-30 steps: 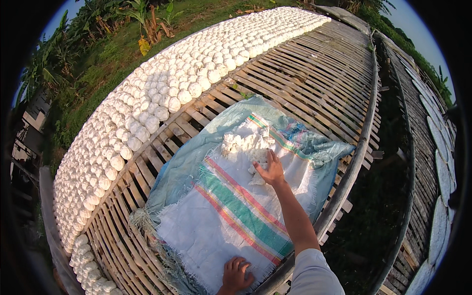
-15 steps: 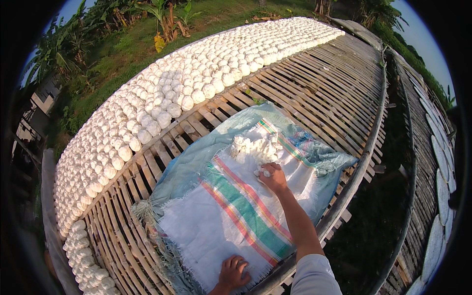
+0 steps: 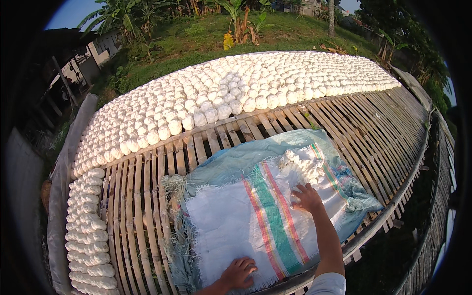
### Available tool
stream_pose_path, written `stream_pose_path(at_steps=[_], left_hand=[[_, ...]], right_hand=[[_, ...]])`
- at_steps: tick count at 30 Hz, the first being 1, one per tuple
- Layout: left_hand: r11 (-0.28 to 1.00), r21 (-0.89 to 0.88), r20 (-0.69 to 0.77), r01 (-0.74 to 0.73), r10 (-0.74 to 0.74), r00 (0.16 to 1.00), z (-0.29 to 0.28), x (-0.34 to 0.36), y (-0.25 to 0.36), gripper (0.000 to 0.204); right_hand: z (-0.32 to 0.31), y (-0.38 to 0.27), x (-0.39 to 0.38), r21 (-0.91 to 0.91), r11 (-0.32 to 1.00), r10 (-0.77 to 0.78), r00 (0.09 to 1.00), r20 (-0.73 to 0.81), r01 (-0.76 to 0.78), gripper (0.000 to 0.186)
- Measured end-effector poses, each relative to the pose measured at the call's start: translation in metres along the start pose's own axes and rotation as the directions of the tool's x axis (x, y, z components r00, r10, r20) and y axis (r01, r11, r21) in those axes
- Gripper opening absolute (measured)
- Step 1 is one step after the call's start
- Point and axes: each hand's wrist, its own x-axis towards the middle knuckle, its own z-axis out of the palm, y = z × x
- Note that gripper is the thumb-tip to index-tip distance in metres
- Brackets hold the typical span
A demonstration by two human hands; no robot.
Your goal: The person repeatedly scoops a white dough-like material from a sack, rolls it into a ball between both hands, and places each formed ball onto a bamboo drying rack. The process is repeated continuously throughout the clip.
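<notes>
My right hand point(image 3: 307, 198) is over the woven white sack cloth point(image 3: 221, 211), at the near edge of a loose, crumbly white heap point(image 3: 302, 168). Its fingers are bent and apart; whatever lies under the palm is hidden. To the lower left, my left hand point(image 3: 239, 273) rests on the cloth's near edge with its fingers spread and nothing in them. Green, red and yellow stripes cross the cloth. Beneath it spreads a crumpled blue-green plastic sheet point(image 3: 231, 156).
Everything lies on a bamboo slat rack point(image 3: 140, 206) with gaps and a pole along its near right edge point(image 3: 383, 216). Rows of white rounded lumps point(image 3: 196, 93) cover its far side, and more lumps point(image 3: 89, 236) line the left. Another slatted rack point(image 3: 432, 236) stands right.
The view has swung left, so the rack and cloth appear farther right. My right hand's fingers, earlier closed around a white clump, have spread. My left hand stays on the cloth.
</notes>
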Motion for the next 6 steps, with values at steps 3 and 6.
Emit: stream_pose_path(at_steps=[3,6], left_hand=[[1.0,-0.018,0.026,0.008,-0.008,1.0,-0.001,-0.006,-0.001,0.052],[1.0,-0.015,0.022,0.004,-0.003,1.0,-0.0038,-0.0031,-0.0039,0.053]], right_hand=[[0.0087,0.0029,-0.0029,0.058,0.998,0.015,1.0,-0.007,-0.015,0.056],[0.0086,0.0031,-0.0025,0.135,0.976,0.17,0.985,0.018,-0.171,0.055]])
